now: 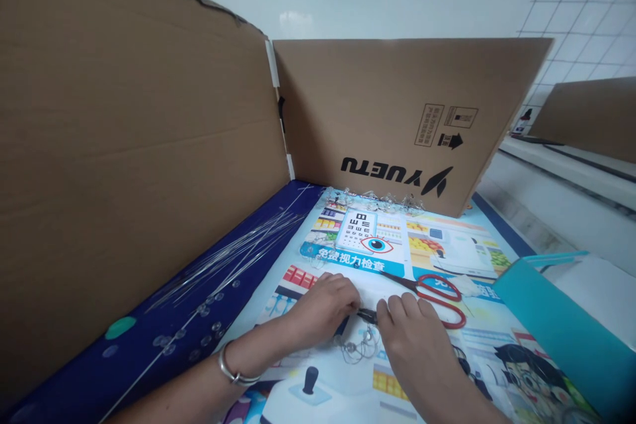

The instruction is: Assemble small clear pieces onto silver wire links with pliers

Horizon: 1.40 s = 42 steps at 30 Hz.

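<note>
My right hand (412, 328) is closed around a pair of pliers (368, 315), with the dark jaws pointing left toward my other hand. My left hand (328, 305) is pinched shut at the tip of those jaws; what its fingers hold is too small to make out. Just below the jaws, between both hands, lies a loose tangle of thin wire (362, 346) with small clear pieces in it. Behind my right hand rest scissors (440, 298) with red loop handles, their dark blades pointing left.
Cardboard panels stand at the left (134, 146) and at the back (318, 93). Long thin wires (233, 255) and clear round beads (203, 310) lie on the dark blue strip. Several wire pieces (387, 201) line the back panel. A teal box (561, 324) stands at right.
</note>
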{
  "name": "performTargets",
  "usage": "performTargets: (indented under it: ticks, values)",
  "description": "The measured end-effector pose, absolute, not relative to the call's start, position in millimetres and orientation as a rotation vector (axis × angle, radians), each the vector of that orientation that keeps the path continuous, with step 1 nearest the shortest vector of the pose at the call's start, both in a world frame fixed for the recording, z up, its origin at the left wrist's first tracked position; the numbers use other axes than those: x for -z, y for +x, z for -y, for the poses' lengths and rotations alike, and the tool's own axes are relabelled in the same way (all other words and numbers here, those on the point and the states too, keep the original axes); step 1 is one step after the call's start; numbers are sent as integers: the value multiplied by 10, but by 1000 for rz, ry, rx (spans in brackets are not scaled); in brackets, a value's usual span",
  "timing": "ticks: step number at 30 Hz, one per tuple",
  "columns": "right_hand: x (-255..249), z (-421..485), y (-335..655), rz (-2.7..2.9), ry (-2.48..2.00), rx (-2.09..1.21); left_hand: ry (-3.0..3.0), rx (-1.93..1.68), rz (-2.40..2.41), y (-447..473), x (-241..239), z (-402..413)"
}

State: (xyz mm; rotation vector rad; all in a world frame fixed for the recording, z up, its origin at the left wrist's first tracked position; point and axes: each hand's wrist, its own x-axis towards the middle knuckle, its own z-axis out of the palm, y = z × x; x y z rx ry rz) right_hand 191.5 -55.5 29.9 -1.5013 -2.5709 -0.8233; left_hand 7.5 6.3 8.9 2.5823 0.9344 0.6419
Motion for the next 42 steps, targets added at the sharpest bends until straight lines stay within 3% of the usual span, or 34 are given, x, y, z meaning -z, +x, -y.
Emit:
performTargets:
  ticks: [23, 42]
  values:
    - [-175, 481, 1992, 2539, -1452, 755, 2565, -697, -804, 31, -104, -146]
    - [-233, 509, 1981, 2577, -1459, 710, 2738, -524, -841, 30, -62, -126]
